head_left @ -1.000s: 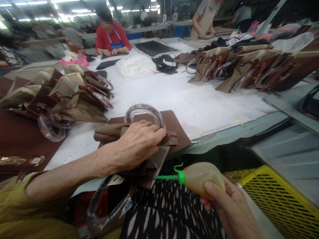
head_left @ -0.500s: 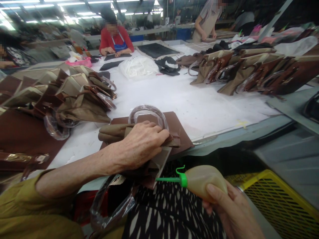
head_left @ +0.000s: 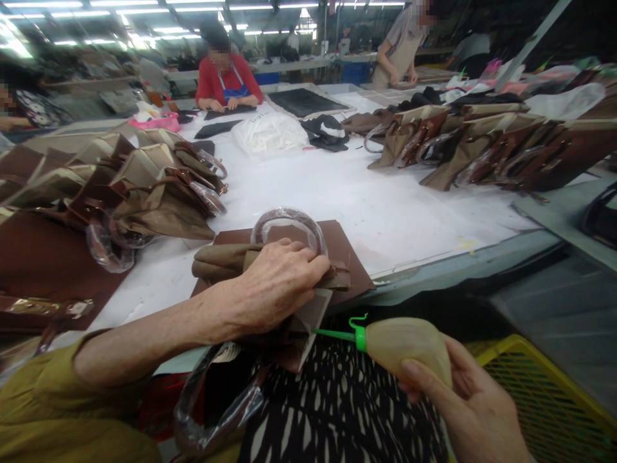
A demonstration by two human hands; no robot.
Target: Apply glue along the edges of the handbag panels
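Observation:
A brown handbag (head_left: 347, 254) lies at the table's front edge, part of it hanging over my lap. My left hand (head_left: 284, 283) is closed on its folded olive-brown fabric side, fingertips hidden. One plastic-wrapped handle (head_left: 289, 218) arches up behind that hand; another wrapped handle (head_left: 193, 399) hangs below the wrist. In my right hand (head_left: 463, 392) is a squeeze glue bottle (head_left: 407, 347) with yellowish contents and a green nozzle. The bottle lies sideways, its nozzle tip at the bag's pale panel edge (head_left: 311, 315); whether it touches I cannot tell.
Brown handbags stand in rows at left (head_left: 139, 173) and right (head_left: 501, 141) on the white-covered table (head_left: 347, 186). A white plastic bag (head_left: 270, 132) sits farther back. Below right is a yellow plastic basket (head_left: 544, 386). A person in red (head_left: 226, 80) works across the table.
The glue bottle's nozzle tip has moved up and slightly right along the bag's pale panel edge, with my right hand shifting right. My left hand keeps its hold on the bag.

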